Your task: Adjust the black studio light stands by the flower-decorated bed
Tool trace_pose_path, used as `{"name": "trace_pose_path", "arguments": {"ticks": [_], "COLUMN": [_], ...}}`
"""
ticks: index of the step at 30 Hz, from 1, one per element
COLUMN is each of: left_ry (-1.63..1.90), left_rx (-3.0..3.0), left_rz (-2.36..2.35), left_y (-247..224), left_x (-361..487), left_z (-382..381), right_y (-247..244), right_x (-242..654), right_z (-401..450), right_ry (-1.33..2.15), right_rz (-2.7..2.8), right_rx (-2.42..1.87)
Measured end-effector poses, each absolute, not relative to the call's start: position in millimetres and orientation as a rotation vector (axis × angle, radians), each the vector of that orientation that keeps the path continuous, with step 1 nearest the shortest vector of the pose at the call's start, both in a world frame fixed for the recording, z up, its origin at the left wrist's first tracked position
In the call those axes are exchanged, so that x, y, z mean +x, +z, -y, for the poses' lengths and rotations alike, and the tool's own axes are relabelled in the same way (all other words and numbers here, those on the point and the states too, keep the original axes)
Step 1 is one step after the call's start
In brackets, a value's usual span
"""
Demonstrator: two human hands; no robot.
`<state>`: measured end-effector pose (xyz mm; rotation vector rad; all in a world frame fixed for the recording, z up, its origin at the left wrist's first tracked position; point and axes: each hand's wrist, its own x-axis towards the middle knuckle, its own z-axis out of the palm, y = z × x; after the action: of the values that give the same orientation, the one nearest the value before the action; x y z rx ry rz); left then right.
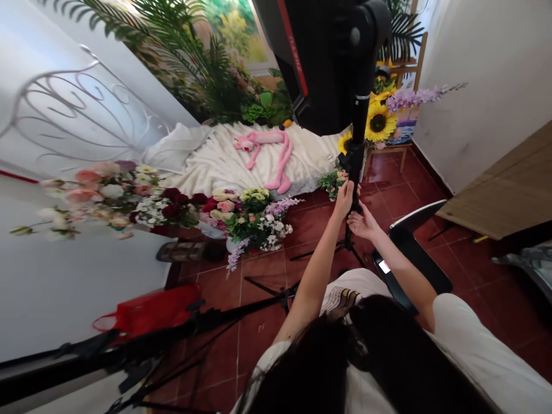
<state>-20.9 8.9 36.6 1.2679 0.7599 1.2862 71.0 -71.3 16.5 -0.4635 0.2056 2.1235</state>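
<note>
Gripping the black stand, left hand and right hand curl fingers; red bag hides its contents.

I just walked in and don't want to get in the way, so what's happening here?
A person's left hand grips a black stand, and the right hand is beside it, slightly lower. A large black unit is mounted on top. Beyond, a pink plush toy lies on a cream blanket.
</note>
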Motion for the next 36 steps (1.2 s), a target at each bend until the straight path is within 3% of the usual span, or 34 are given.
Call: {"name": "trace_pose_path", "arguments": {"ticks": [12,27,36], "left_ry": [1.271,1.277,1.299], "left_rx": [1.327,1.278,1.306], "left_rz": [-0.811,-0.808,-0.853], "left_y": [39,43,37], "left_x": [-21,-19,-17], "left_z": [-11,-7,-7], "right_y": [25,25,21], "right_x": [98,95,80], "right_z": [71,80,70], "right_ry": [2.183,2.184,1.948], "right_rz": [0.150,0.184,0.219], "right_rx": [-0.833,-0.749,-0.790]}}
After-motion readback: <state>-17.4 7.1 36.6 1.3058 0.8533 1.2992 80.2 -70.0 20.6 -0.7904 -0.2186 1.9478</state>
